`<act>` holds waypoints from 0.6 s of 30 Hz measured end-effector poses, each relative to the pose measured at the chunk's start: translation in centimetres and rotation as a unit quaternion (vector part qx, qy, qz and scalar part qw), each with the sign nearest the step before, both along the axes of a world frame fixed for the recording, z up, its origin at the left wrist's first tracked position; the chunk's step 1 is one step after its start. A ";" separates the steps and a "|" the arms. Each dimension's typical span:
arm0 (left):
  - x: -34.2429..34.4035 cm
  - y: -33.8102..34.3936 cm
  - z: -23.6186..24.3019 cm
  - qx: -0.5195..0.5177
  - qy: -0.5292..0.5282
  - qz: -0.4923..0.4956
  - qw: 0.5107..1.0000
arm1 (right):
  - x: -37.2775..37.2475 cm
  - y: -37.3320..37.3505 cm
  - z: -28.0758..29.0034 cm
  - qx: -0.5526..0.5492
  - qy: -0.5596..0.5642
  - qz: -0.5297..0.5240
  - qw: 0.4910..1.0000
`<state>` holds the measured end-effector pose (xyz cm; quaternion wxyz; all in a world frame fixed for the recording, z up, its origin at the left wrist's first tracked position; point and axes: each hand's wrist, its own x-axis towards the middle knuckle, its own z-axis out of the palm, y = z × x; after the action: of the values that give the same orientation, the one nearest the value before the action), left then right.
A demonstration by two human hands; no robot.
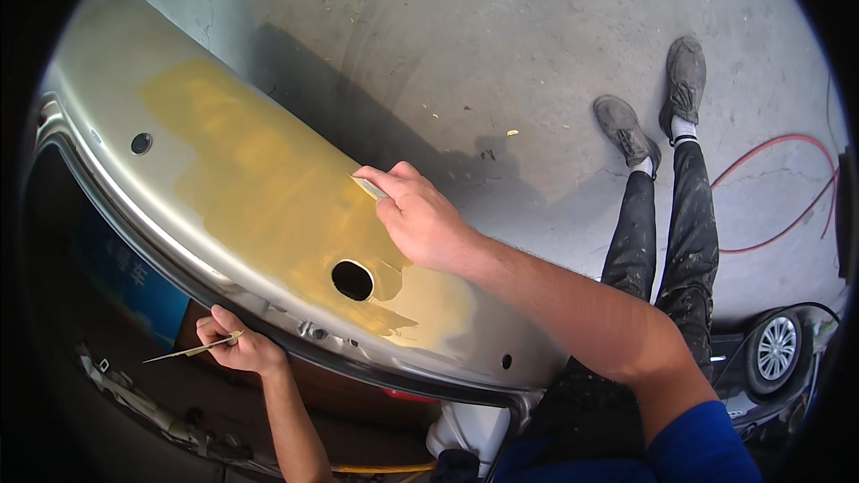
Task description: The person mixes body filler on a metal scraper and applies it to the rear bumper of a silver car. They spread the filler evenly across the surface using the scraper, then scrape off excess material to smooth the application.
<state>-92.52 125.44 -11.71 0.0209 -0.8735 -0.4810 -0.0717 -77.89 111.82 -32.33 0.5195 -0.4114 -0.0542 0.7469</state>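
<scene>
A silver car bumper (98,54) curves across the left and middle, with a broad patch of yellow filler (259,179) smeared over it. My right hand (420,219) grips a small, pale flat scraper (368,187), its blade at the bumper's outer edge on the filler. Close below that hand, a round dark hole (352,280) opens in the bumper. My left hand (240,340) is closed around a thin putty knife (192,351), seen nearly edge-on with yellowish filler on it. That hand hovers over the open trunk, inside the bumper's edge.
Inside the dark trunk lie a blue panel (130,273) and a whitish container (470,434). Legs in dark, flecked trousers (689,215) and grey shoes (684,80) are at right. A red hose (752,148) loops on the concrete floor (501,27), near a car wheel (777,353).
</scene>
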 end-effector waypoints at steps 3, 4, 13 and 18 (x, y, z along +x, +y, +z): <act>0.0 0.1 -0.1 0.000 -0.004 0.001 1.000 | 0.5 -0.3 2.8 -0.003 -0.086 -0.033 0.996; 0.2 0.0 -0.2 0.000 -0.006 0.002 1.000 | 0.5 -0.6 3.6 0.006 -0.101 -0.047 0.994; 0.6 -0.2 -0.2 0.010 0.011 -0.005 1.000 | 0.9 -2.4 -3.2 -0.035 0.088 -0.053 0.994; 0.8 -0.4 0.0 -0.010 0.000 0.009 1.000 | 0.5 -0.5 -6.0 -0.025 0.191 0.081 0.978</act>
<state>-91.68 125.09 -11.76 0.0125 -0.8691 -0.4900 -0.0670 -77.42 111.36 -38.32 0.4472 -0.2685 0.0315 0.8526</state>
